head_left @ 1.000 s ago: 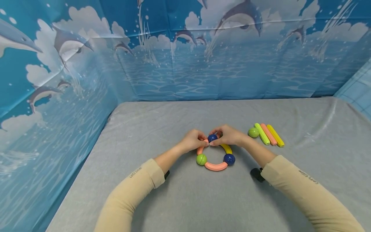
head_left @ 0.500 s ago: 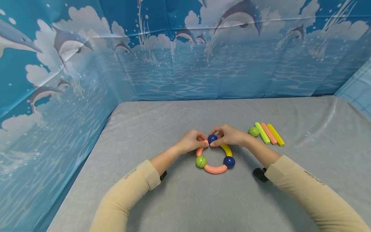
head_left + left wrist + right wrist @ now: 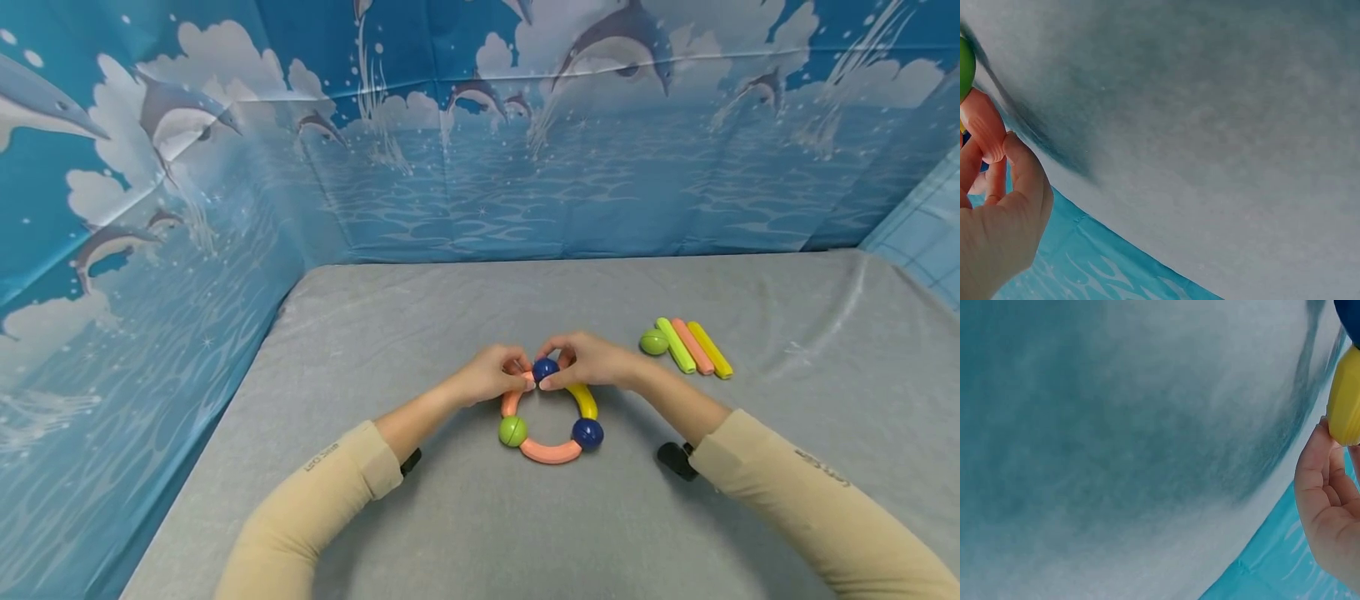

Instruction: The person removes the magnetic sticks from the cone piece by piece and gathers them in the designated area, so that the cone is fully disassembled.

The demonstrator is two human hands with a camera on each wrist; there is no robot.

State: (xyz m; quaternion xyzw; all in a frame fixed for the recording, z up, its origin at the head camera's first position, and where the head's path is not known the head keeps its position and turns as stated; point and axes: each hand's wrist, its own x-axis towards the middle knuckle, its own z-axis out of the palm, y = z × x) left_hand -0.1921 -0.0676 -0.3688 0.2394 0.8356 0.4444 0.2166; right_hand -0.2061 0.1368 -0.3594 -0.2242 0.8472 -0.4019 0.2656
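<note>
A ring of curved rods and balls lies on the grey cloth in the head view. My left hand (image 3: 491,373) pinches the upper end of the left coral curved rod (image 3: 510,405), also seen in the left wrist view. At the top of the ring, the thumb and index finger of my right hand (image 3: 588,360) grip a dark blue ball (image 3: 545,369). A yellow curved rod (image 3: 583,400) runs from under that hand to a second blue ball (image 3: 587,434). Lower left sits a green ball (image 3: 513,431), and another coral curved rod (image 3: 551,452) closes the near side.
To the right of the ring lie a loose green ball (image 3: 654,342) and three straight rods: lime (image 3: 676,345), coral (image 3: 693,346) and yellow (image 3: 710,350). A blue dolphin-print curtain (image 3: 480,200) stands behind and left of the cloth-covered table (image 3: 390,317).
Both hands have drawn the ring a little toward me and slightly left. Their grips look the same. The loose ball and straight rods have stayed in place.
</note>
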